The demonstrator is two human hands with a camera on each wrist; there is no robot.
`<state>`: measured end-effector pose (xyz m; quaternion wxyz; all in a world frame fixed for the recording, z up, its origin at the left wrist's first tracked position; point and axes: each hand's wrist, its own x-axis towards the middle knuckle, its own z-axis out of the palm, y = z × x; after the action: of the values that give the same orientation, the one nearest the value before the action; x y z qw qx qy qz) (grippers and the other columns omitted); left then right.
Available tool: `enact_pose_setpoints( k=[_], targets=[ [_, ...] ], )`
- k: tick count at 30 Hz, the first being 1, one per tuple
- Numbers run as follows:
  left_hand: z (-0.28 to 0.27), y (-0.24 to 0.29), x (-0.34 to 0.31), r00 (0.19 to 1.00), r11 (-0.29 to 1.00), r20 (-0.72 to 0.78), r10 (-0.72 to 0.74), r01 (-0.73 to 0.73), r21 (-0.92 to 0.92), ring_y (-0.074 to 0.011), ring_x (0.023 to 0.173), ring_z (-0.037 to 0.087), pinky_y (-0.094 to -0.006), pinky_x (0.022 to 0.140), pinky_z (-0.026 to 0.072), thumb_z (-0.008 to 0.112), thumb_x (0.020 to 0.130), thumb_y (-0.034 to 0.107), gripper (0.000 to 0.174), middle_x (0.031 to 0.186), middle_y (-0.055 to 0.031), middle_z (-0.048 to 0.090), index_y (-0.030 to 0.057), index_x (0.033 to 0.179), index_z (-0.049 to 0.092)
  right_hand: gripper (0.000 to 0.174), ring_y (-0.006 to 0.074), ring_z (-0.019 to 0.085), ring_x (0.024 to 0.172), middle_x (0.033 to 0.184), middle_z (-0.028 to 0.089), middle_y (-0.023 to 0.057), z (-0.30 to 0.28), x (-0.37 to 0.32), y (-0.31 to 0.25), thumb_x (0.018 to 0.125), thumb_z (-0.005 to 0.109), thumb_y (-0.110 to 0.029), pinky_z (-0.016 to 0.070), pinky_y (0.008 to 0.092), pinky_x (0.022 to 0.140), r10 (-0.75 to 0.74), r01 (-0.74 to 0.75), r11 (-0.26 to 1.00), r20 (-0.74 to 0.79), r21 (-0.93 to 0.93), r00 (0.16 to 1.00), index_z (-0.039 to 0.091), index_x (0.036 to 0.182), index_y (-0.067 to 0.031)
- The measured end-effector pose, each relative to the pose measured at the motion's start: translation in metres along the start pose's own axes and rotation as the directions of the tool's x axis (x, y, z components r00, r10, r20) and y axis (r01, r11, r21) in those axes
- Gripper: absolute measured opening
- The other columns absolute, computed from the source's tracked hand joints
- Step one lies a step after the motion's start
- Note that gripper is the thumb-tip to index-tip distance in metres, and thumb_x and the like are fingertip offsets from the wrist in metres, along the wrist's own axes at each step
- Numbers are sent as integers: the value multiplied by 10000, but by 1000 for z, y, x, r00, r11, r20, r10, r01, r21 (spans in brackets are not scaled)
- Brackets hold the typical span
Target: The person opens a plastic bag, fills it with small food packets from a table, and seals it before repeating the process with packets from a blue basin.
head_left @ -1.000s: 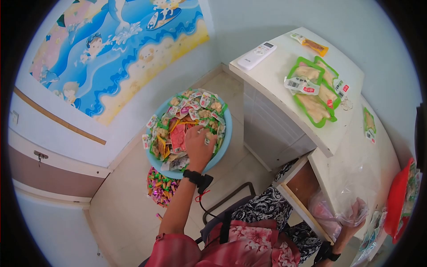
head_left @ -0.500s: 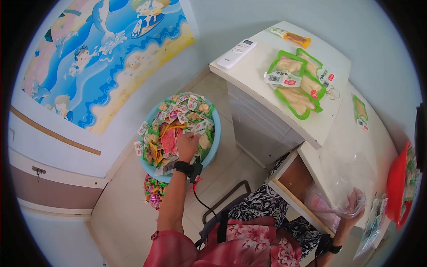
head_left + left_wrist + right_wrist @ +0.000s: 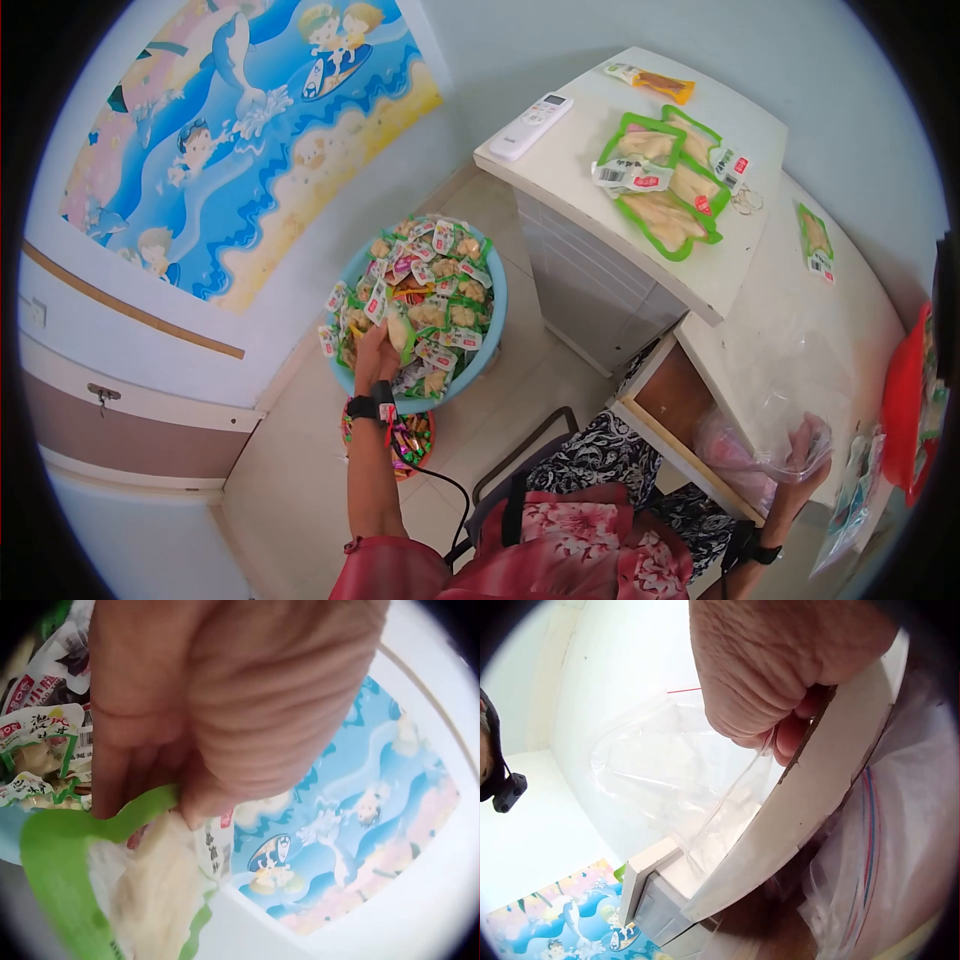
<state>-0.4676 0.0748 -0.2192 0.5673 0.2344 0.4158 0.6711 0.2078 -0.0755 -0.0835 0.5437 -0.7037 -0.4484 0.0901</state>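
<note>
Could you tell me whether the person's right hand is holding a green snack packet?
No, the right hand pinches a clear plastic bag.

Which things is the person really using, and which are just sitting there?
In use: left hand pinching a green-edged packet; blue basin full of packets; right hand gripping a clear bag.
Lying about: remote control; big green packets; orange packet; red tub; pile of sweets.
</note>
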Motion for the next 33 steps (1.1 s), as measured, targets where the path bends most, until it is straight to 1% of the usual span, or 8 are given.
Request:
enact_pose_setpoints(
  k=[7, 17, 20, 21, 24, 28, 29, 33],
  targets=[
    [17, 10, -32, 999, 990, 44, 30, -24, -136, -286, 1258, 616, -450, 1098, 495, 616, 1015, 195, 476, 1402, -143, 618, -27, 1424, 518, 184, 52, 492, 730, 1044, 619, 1, -2, 0, 8, 999, 651, -86, 408, 206, 598, 81, -81, 996, -1, 41, 997, 687, 1150, 14],
    [-51, 0, -10, 987, 995, -159, -13, 29, 98, -279, 1212, 640, -484, 1059, 515, 596, 1023, 186, 339, 1299, -105, 655, 35, 1325, 567, 184, 97, 601, 818, 1116, 663, 39, -4, 6, 38, 982, 644, -66, 460, 203, 631, -127, 127, 992, 23, -8, 992, 693, 1143, 7],
    [-72, 10, -16, 999, 988, -45, -16, 23, 155, -288, 1192, 647, -506, 1054, 516, 579, 1031, 175, 322, 1286, -116, 655, 29, 1317, 556, 207, 126, 639, 820, 1068, 681, 51, -7, -1, 24, 957, 621, -41, 502, 240, 666, -7, 0, 990, 47, 140, 999, 684, 1150, -3],
    [-60, 16, -17, 999, 986, 35, -10, 4, 165, -291, 1181, 651, -513, 1052, 516, 573, 1034, 172, 316, 1280, -122, 657, 26, 1314, 554, 211, 130, 644, 801, 1013, 685, 44, -10, -1, 17, 946, 609, -31, 506, 250, 670, 129, -146, 970, 98, 196, 987, 682, 1143, -8],
    [37, 34, -44, 986, 993, 159, -44, 26, 113, -270, 1137, 665, -502, 1041, 525, 558, 1050, 188, 312, 1258, -132, 662, 18, 1312, 553, 216, 114, 626, 719, 839, 673, 25, -2, 5, -11, 929, 582, 8, 496, 264, 644, 47, -46, 998, 19, -30, 999, 680, 1119, -25],
    [170, 48, -79, 939, 964, 343, -23, -71, 257, -288, 1095, 687, -431, 937, 613, 563, 1059, 256, 344, 1156, -166, 686, -48, 1216, 602, 176, 87, 613, 694, 784, 658, 18, 1, 14, -29, 919, 587, 42, 489, 291, 626, 110, -110, 993, 11, 35, 994, 679, 1050, -32],
    [201, 43, -88, 899, 976, 435, -40, -58, 209, -273, 1044, 706, -365, 819, 649, 535, 1065, 220, 319, 1119, -184, 684, -63, 1195, 604, 151, 101, 623, 688, 773, 662, 28, 2, 16, -29, 920, 599, 27, 490, 297, 624, 121, -121, 992, 3, 39, 993, 677, 1034, -32],
    [322, 23, -133, 651, 965, 735, -192, -10, 261, -318, 1031, 720, -453, 840, 641, 486, 1075, 180, 326, 1276, -221, 654, -63, 1261, 597, 77, 177, 648, 654, 742, 676, 86, 8, 26, -21, 927, 645, -56, 497, 325, 623, 130, -130, 991, -11, 6, 991, 676, 997, -40]
  ],
)
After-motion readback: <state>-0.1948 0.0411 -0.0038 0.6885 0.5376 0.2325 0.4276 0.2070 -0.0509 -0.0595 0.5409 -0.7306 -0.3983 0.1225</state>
